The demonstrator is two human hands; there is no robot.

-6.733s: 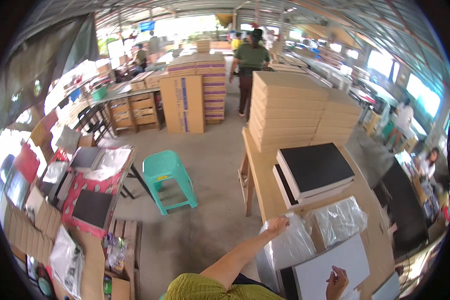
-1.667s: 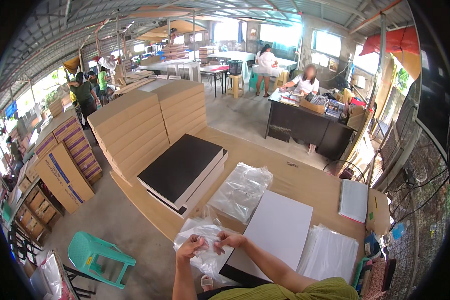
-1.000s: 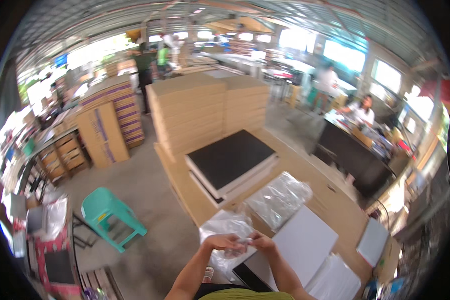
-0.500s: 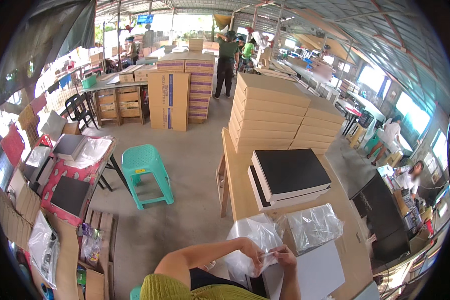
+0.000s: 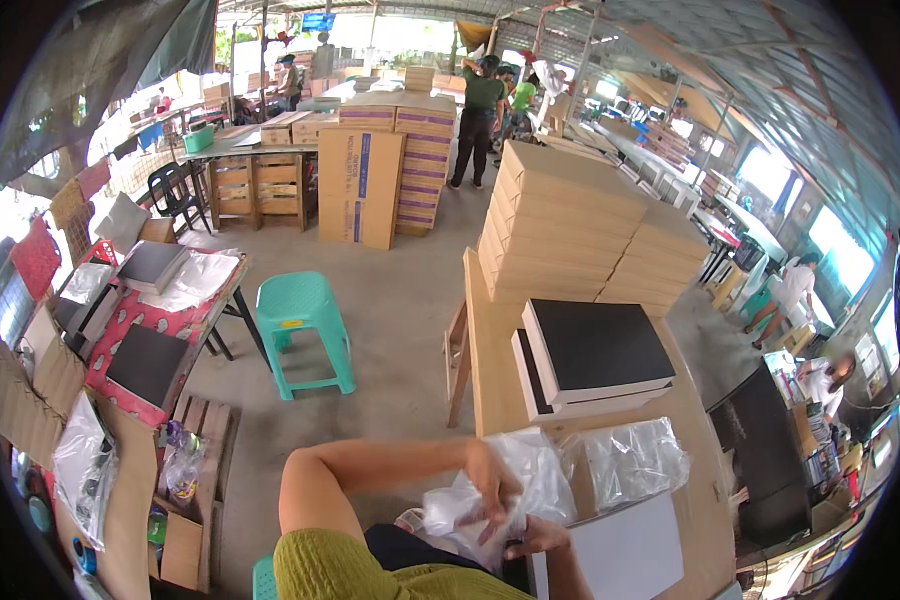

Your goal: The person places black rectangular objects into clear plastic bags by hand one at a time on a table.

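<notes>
My left hand (image 5: 492, 482) reaches across from the left over a crumpled clear plastic bag (image 5: 532, 462) on the table's near edge. Its fingers point down into the film and are smeared by motion. Close beside it, my right hand (image 5: 542, 538) is closed at the corner of a dark-topped stack with white sides (image 5: 541, 575), mostly hidden by my hands and body. A white sheet-topped stack (image 5: 630, 548) lies to the right. Behind that rests a plastic-wrapped packet (image 5: 638, 458). Farther back sit black-covered paper blocks (image 5: 602, 345), one on another.
Tall piles of brown cartons (image 5: 565, 215) stand at the far end of the wooden table (image 5: 485, 390). A green plastic stool (image 5: 305, 310) is left of it. At far left, a red-covered table (image 5: 120, 330) carries black-topped stacks. Several people work in the background.
My left hand has let its pinch at the film's edge go and swung down over the bag. My right hand has shifted left and lower, to the dark-topped stack. The view has turned slightly left.
</notes>
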